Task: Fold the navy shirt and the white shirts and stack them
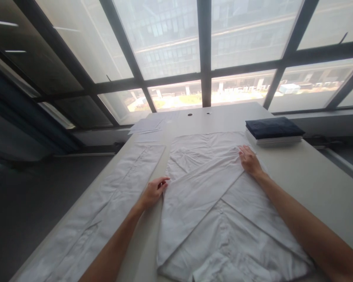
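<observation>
A white garment (206, 196) lies spread on the pale table (317, 184), with a sleeve folded diagonally across its front. My left hand (153, 192) pinches the garment's left edge where that sleeve ends. My right hand (249, 160) rests flat on the cloth near the right shoulder, fingers stretched out and pressing down.
Another white cloth (111, 203) stretches along the table's left side. A stack of folded items with a dark blue one on top (273, 131) sits at the far right. Loose sheets (148, 127) lie at the far left corner. Large windows stand behind the table.
</observation>
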Demonstrator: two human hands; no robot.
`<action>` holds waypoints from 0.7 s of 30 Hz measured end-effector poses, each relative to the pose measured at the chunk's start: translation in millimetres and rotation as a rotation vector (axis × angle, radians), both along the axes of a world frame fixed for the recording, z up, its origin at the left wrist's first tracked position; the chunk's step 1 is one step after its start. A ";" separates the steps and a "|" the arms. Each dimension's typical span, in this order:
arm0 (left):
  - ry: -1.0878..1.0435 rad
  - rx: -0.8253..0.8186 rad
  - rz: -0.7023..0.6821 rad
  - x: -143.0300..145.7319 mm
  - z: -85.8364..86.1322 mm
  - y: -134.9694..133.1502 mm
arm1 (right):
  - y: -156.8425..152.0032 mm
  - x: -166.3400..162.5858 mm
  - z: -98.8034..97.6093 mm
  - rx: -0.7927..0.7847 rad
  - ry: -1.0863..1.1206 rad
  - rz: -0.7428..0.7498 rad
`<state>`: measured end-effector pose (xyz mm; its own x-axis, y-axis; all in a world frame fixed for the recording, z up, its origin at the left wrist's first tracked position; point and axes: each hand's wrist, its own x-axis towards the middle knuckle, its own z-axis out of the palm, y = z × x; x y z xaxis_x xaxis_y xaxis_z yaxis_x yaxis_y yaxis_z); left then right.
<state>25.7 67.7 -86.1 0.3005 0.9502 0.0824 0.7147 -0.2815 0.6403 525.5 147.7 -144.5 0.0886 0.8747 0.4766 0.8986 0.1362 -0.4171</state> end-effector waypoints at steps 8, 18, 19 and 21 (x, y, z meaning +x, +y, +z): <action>-0.015 0.035 -0.005 -3.2 -3.3 1.5 | 2.1 3.4 -4.4 -0.016 -0.025 0.003; 0.304 0.361 -0.054 35.9 3.8 -24.7 | -3.1 -3.9 1.8 -0.176 -0.140 0.008; 0.324 0.375 -0.107 43.2 0.5 -29.2 | -3.9 -5.0 3.4 -0.201 -0.159 0.002; 0.393 0.377 -0.212 53.8 -8.3 -35.7 | -5.5 -7.1 6.9 -0.228 -0.181 -0.008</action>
<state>79.5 32.1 -94.5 0.5574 0.7928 0.2465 0.7816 -0.6012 0.1662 518.4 142.2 -137.7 0.0276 0.9607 0.2762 0.9619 0.0497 -0.2690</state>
